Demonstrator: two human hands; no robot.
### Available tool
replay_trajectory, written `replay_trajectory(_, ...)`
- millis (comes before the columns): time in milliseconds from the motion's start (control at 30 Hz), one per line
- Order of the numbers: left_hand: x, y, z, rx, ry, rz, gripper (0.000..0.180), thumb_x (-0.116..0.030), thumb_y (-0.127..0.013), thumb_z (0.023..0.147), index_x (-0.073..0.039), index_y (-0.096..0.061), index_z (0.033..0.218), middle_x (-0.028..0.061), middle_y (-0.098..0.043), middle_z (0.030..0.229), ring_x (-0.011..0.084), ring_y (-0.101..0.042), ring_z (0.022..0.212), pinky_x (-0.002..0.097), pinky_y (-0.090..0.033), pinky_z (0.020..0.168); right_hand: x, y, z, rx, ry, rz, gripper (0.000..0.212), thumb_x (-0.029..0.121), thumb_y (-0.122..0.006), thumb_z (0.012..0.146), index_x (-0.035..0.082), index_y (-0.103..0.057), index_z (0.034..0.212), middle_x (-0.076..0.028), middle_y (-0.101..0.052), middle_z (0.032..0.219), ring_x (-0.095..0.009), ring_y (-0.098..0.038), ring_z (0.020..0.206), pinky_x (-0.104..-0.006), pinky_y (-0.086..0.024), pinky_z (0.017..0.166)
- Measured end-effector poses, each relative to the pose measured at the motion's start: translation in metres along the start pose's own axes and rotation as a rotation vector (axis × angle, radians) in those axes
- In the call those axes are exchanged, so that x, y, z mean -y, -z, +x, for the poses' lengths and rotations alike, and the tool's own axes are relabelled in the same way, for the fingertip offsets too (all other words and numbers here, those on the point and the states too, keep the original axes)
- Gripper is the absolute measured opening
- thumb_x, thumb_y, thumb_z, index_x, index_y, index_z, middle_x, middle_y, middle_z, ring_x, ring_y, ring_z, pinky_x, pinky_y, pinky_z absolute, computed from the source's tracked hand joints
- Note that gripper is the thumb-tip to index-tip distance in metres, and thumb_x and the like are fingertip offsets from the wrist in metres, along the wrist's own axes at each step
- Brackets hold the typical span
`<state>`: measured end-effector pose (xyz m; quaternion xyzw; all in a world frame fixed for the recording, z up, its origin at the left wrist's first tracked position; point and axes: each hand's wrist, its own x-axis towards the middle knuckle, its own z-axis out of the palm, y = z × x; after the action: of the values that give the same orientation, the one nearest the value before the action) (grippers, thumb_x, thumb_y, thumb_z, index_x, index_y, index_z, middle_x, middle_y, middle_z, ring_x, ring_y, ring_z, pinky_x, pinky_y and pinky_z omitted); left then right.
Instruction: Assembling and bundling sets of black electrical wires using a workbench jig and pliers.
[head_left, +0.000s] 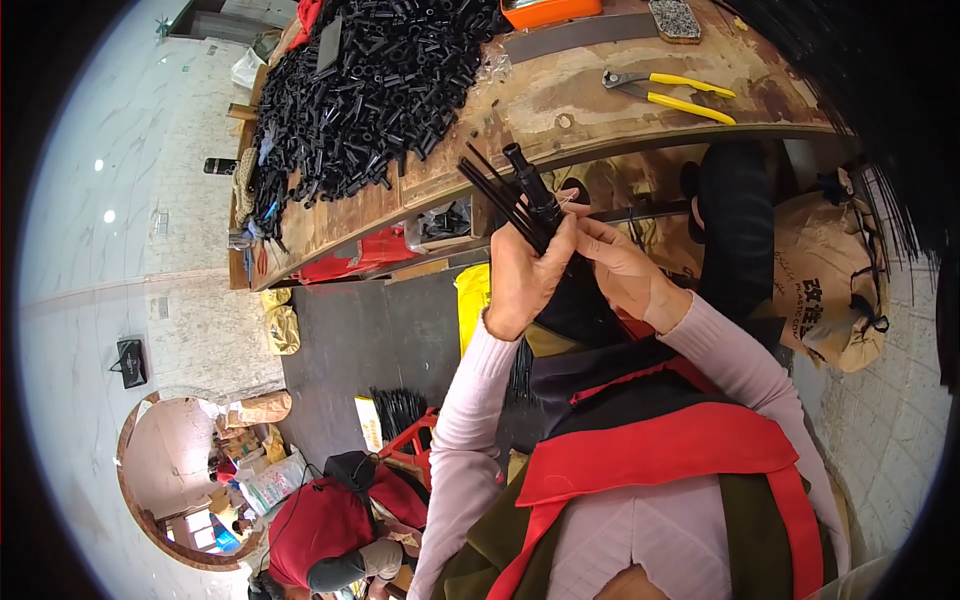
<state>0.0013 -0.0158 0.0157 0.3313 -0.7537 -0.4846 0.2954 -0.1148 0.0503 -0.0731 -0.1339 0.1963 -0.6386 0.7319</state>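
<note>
My left hand (530, 275) is closed around a bundle of thin black rods (492, 192), which stick up past the thumb toward the table edge. Upright beside the rods, in the same grip, stands a black stepped tubular part (533, 180). Pressed close to it from the right is my right hand (630, 268), its fingertips pinched together near the tube's lower end. What those fingertips hold is too small to tell. Both hands are just in front of the wooden table (560, 135), above my lap.
A big pile of black tubular pieces (380, 100) covers the table's left part. Yellow-handled pincers (690, 95), an orange container (550, 12) and a scouring block (675, 20) lie further right. Another person in red (315, 530) works at lower left. A brown sack (830, 270) stands at right.
</note>
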Motion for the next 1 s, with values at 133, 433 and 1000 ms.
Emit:
replay_trajectory(133, 0.001, -0.007, 0.005, -0.031, -0.008, -0.048, 0.019, -0.01, -0.06, 0.093, 0.006, -0.067, 0.101, 0.0168, -0.07, 0.104, 0.0206, -0.066, 0.099, 0.0329, -0.05, 0.085, 0.012, -0.013, -0.003, -0.061, -0.007, 0.043, 0.017, 0.02, -0.064, 0.096, 0.007, -0.066, 0.106, 0.001, -0.064, 0.105, -0.01, -0.057, 0.102, -0.0262, -0.042, 0.093)
replay_trajectory(433, 0.0, -0.005, 0.004, 0.095, 0.081, -0.168, 0.016, -0.006, -0.054, 0.097, 0.003, -0.065, 0.104, 0.01, -0.069, 0.099, 0.0185, -0.064, 0.095, 0.0318, -0.047, 0.089, 0.073, 0.005, -0.042, -0.095, 0.651, -1.332, 0.015, 0.009, -0.063, 0.09, 0.004, -0.068, 0.104, -0.004, -0.064, 0.091, -0.022, -0.059, 0.091, -0.0337, -0.046, 0.086)
replay_trajectory(1000, 0.011, -0.045, -0.003, 0.115, 0.167, -0.979, 0.035, -0.013, -0.061, 0.096, 0.0, -0.048, 0.125, -0.0035, -0.043, 0.069, 0.0055, -0.04, 0.059, 0.0221, -0.034, 0.053, 0.207, -0.017, -0.021, -0.154, 0.194, -1.221, 0.03, 0.028, -0.051, 0.101, -0.001, -0.056, 0.105, -0.005, -0.058, 0.085, -0.01, -0.054, 0.076, -0.0216, -0.041, 0.068)
